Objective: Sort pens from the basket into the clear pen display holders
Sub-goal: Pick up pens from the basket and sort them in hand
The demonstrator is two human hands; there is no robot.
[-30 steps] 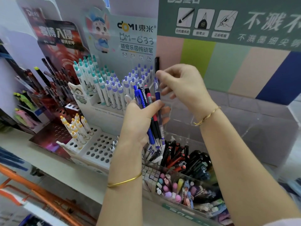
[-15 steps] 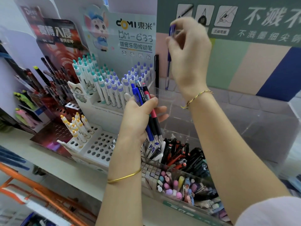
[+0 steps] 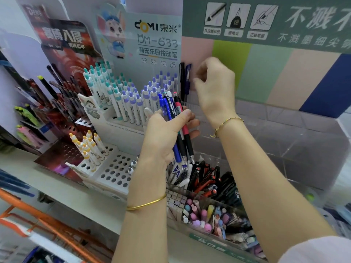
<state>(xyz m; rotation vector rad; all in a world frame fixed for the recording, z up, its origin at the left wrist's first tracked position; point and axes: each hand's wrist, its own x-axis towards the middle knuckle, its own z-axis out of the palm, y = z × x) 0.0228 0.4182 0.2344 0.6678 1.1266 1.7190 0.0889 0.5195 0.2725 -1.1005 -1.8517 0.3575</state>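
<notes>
Pens (image 3: 175, 118) in blue, black and red are sitting as a small bundle in the left hand (image 3: 163, 137). Its fingers are wrapping around their middle, with the tips pointing down, just to the right of the white display rack (image 3: 114, 168). The right hand (image 3: 214, 88) is hovering at the far left corner of the clear holder (image 3: 275, 133). Its fingers are curling loosely just beside a blue pen (image 3: 188, 78), which is standing upright there next to a black pen (image 3: 182, 76). The blur is hiding the contact, so I cannot tell if they are holding it. The sorting is looking early to me: only these two pens are standing in the far row, most far compartments are showing bare plastic, and several pens are waiting in the left hand. The pens are looking slim, click-type, with dark rubber grips.
</notes>
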